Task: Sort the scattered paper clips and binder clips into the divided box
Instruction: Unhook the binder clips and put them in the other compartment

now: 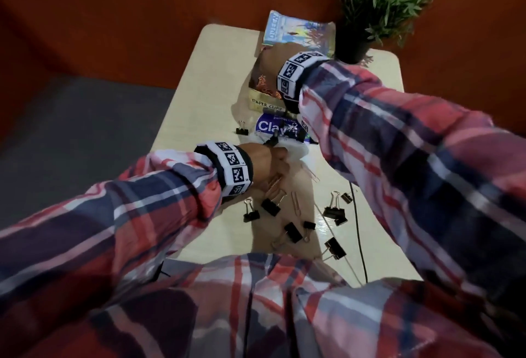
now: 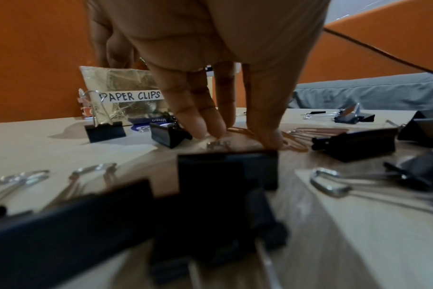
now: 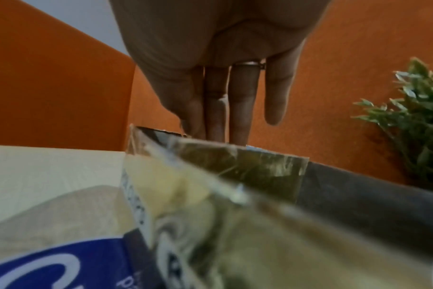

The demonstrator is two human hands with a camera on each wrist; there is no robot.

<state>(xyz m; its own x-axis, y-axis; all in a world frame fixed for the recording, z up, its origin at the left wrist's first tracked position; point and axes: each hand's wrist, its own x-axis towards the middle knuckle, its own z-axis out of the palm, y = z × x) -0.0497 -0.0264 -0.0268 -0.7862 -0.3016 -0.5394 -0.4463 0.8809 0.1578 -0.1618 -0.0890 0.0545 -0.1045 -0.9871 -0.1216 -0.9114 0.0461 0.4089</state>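
A gold box (image 1: pixel 266 105) labelled PAPER CLIPS stands at the back of the table, with rose-gold paper clips (image 1: pixel 263 84) in its near-left compartment. My right hand (image 1: pixel 270 58) reaches down into it, fingers (image 3: pixel 275 101) straight and their tips hidden behind the rim (image 3: pixel 235 156). My left hand (image 1: pixel 264 161) rests low on the table, its straight fingertips (image 2: pixel 215 131) pressing beside loose paper clips (image 2: pixel 294 136). Several black binder clips (image 1: pixel 270 206) lie scattered nearer me, and one (image 1: pixel 242 130) sits left of the box.
A blue packet (image 1: pixel 277 130) and crumpled white plastic (image 1: pixel 296 150) lie between the box and my left hand. A book (image 1: pixel 296 31) and a potted plant (image 1: pixel 375 10) stand behind the box. A black cable (image 1: pixel 360 243) crosses the table's right side.
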